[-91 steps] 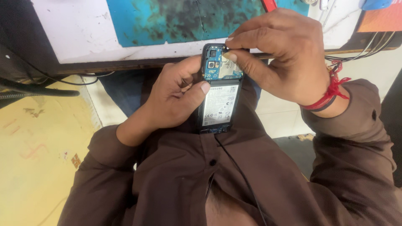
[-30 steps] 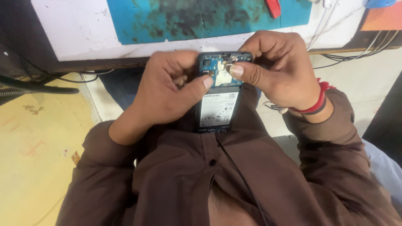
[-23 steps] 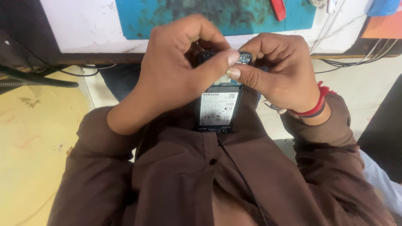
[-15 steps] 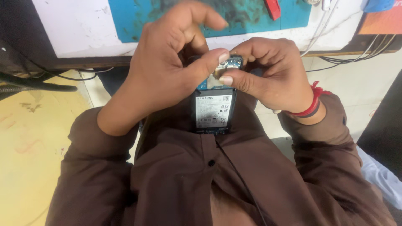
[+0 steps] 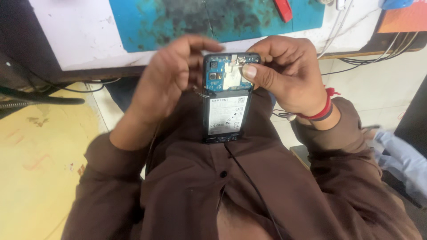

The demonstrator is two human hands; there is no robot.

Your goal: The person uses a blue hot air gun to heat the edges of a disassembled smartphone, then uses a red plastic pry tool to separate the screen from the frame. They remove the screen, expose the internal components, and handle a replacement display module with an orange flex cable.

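A white surface (image 5: 80, 40) runs across the top of the view, with a stained blue mat (image 5: 178, 22) lying on it and a red tool (image 5: 283, 10) at the mat's upper edge. Cables (image 5: 373, 58) trail off its right end. Below it, the person's brown shirt (image 5: 231, 191) fills the lower frame. An opened phone (image 5: 226, 103), back cover off, stands against the shirt at chest height, its label-covered battery (image 5: 227, 114) below a blue circuit board (image 5: 222, 76). The right hand (image 5: 289, 75) grasps the phone's top right corner, thumb pressed on the board, a red band (image 5: 321, 111) at its wrist. The left hand (image 5: 171, 80) is blurred, fingers loosely curled and released, just beside the phone's left edge; whether it touches is unclear.
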